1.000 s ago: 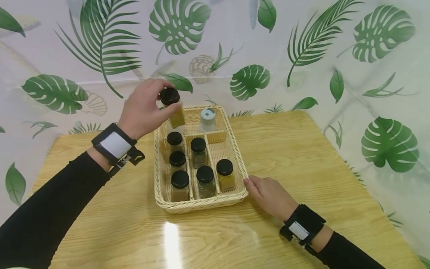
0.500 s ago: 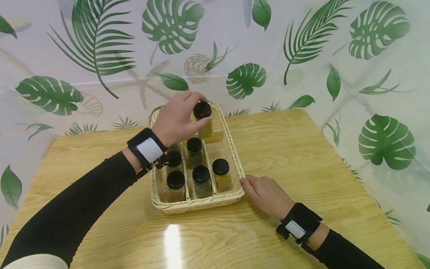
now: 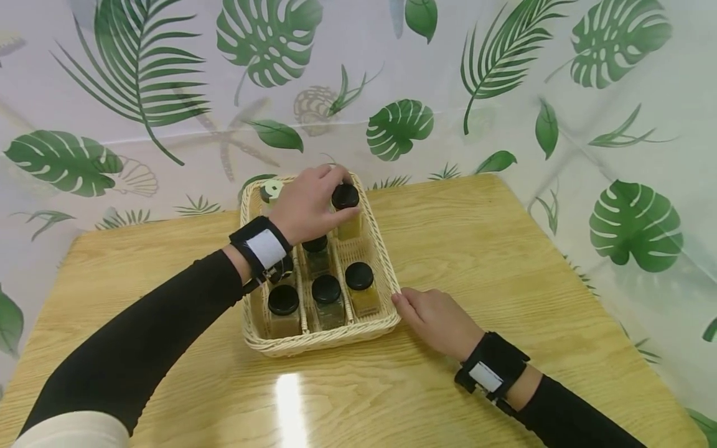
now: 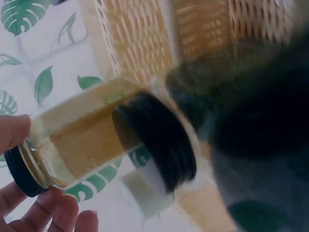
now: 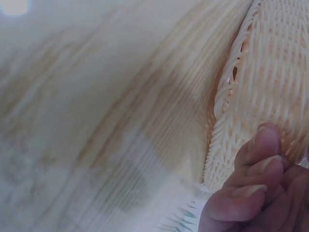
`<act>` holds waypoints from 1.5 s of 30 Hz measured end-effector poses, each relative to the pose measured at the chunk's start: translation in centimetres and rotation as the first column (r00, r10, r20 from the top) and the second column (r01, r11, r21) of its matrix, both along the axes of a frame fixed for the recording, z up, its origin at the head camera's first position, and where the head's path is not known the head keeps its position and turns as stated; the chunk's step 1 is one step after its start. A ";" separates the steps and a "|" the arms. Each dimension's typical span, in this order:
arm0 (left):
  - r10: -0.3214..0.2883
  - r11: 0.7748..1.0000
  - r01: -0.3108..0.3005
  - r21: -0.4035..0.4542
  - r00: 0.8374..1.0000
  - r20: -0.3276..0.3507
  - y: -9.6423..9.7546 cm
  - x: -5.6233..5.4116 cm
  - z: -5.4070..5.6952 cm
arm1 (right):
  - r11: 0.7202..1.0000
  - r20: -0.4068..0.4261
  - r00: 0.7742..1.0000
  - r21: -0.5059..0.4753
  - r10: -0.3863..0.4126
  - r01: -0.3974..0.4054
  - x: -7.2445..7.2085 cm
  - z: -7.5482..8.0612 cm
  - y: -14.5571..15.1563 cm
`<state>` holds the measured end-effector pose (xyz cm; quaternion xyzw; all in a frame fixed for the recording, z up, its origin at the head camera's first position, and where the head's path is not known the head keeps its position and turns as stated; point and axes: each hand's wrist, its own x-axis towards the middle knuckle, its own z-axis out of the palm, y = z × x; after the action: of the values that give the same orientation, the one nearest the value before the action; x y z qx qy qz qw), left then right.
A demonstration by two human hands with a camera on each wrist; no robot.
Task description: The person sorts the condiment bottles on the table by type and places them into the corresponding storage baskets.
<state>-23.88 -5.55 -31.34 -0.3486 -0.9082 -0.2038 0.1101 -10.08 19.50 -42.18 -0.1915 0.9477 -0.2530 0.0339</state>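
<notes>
My left hand pinches a spice jar by its black lid, thumb on one side and fingers on the other. The jar is clear glass with yellow contents, also visible in the left wrist view. It hangs upright in the right column of a divided wicker basket; whether its base touches the bottom is hidden. My right hand grips the basket's right rim near the front corner. In the right wrist view, its fingers curl against the woven outer wall.
Several black-lidded jars stand in the basket, including a brown one, a dark one and a yellow one. A pale-topped container is at the back left. The wooden table meets a leaf-patterned cloth.
My left hand has carried the yellow jar from the basket's back left to the right column and lowered it. My right hand stays on the rim. The view has shifted slightly.
</notes>
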 end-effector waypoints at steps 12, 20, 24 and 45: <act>0.027 0.994 -0.016 -0.105 0.994 0.106 0.2 -0.2 -1.0 | 1.000 0.021 1.000 -0.006 -0.004 0.004 0.4 0.2 -0.8; 0.033 0.990 -0.012 -0.140 0.988 0.151 -0.7 -0.6 -2.6 | 1.000 0.018 1.000 -0.013 -0.002 0.002 0.5 0.1 -1.4; 0.019 0.990 0.003 -0.138 0.987 0.157 -1.3 -0.6 -3.2 | 1.000 0.013 1.000 -0.014 0.005 -0.005 0.6 0.1 -1.6; 0.046 0.988 -0.010 -0.157 0.973 0.225 -2.5 -0.3 -3.0 | 0.999 -0.012 0.999 0.020 0.051 -0.051 -0.8 -0.3 -1.1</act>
<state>-24.14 -8.06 -34.30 -0.3175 -0.9327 -0.1699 -0.0191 -10.88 18.39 -42.49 -0.2167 0.9452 -0.2415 0.0361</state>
